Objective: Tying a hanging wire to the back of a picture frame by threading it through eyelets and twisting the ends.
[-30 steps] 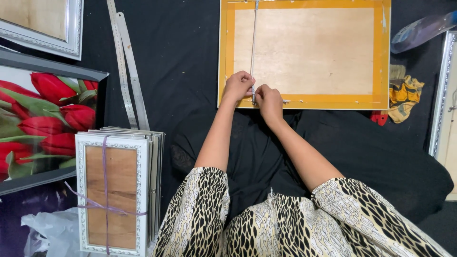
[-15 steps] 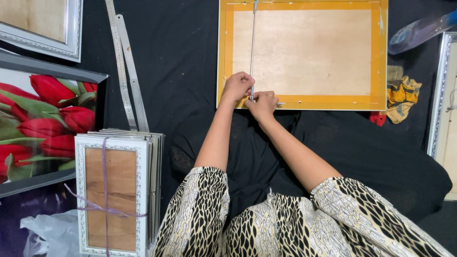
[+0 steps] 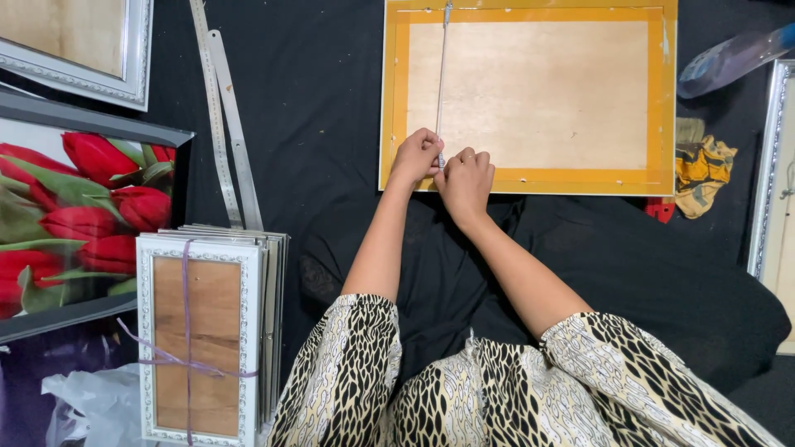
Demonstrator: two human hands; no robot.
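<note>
- You are working at the near edge of the frame back (image 3: 530, 91), which is lying face down on the black cloth (image 3: 331, 108), with its yellow tape border showing all round.
- Your left hand (image 3: 416, 156) and right hand (image 3: 466, 178) are meeting, touching, at the near end of the cord (image 3: 441, 83); both sets of fingers are pinching shut on it.
- The cord is running straight from the far edge of the frame back to your hands; the far end appears to be fixed already.
- Judgement: the near end is being secured now, so that fastening appears to be what is left; the hands are hiding it, so I cannot tell how far it has got.
- Two steel rulers (image 3: 228, 116) are lying well to the left, untouched.
- A tied stack of frames (image 3: 203, 331) is sitting near your left elbow.
</note>
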